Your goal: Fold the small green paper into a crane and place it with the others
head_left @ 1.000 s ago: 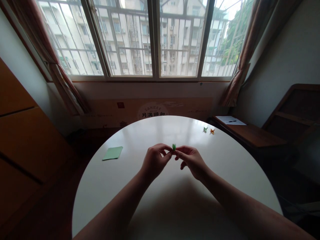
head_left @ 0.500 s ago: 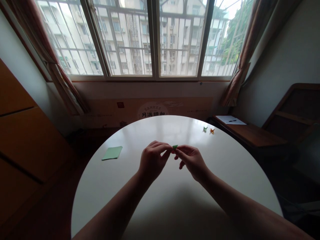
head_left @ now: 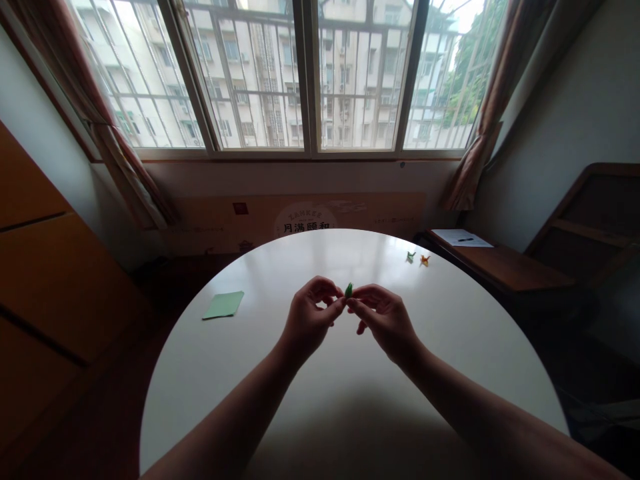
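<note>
Between my fingertips, over the middle of the white round table (head_left: 225, 373), a small piece of folded green paper (head_left: 349, 291) points upward. My left hand (head_left: 314, 313) pinches it from the left with thumb and index finger. From the other side, my right hand (head_left: 383, 315) grips it the same way, its lower fingers curled loosely underneath. The paper's lower part is hidden by my fingertips. Toward the table's far right edge stand a green origami crane (head_left: 411, 257) and an orange origami crane (head_left: 425, 260).
A stack of light green square paper (head_left: 223, 305) lies on the table's left side. Beyond the right edge, a wooden chair (head_left: 520, 267) carries a white sheet (head_left: 457, 238) with a pen (head_left: 465, 240) on it. A barred window and curtains are behind the table.
The folded green paper has turned from lying sideways to pointing up. My left fingers have bent and shifted their pinch slightly; the right hand has moved only a little.
</note>
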### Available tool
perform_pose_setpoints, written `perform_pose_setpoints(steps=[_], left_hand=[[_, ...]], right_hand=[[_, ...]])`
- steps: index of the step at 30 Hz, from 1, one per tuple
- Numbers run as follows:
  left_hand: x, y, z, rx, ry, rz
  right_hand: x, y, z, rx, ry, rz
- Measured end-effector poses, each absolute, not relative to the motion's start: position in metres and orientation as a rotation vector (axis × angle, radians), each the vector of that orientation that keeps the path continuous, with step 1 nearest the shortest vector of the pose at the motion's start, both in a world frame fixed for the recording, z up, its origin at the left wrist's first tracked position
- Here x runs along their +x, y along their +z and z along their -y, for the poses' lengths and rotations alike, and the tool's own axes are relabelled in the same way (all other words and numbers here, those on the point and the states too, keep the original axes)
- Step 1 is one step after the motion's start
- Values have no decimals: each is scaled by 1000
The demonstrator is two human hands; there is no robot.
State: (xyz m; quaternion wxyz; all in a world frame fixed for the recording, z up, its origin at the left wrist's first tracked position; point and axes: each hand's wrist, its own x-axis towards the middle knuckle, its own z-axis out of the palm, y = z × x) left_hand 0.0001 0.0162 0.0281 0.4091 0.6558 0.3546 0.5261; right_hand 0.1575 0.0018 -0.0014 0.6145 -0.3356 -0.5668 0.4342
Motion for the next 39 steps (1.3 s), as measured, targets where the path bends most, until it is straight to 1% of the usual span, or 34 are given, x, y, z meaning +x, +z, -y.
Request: perform_pose_setpoints(steps=[10, 17, 21, 31, 36, 39], left_hand=[[2, 26, -17, 1476, 1319, -845], [1, 29, -17, 1442, 1213, -822], [1, 30, -17, 1420, 1214, -802], [-1, 30, -18, 1431, 1301, -747], [-2, 29, -18, 1537, 1322, -824], [-2, 29, -18, 1548, 1243, -829]], right_hand=[[160, 4, -1, -799, 987, 1255], [162, 5, -1, -790, 990, 1209], [162, 6, -1, -779, 976, 1227], [162, 7, -2, -811, 1213, 1282], [161, 8, -2, -818, 1180, 1279], [161, 8, -2, -800, 1121, 1309]])
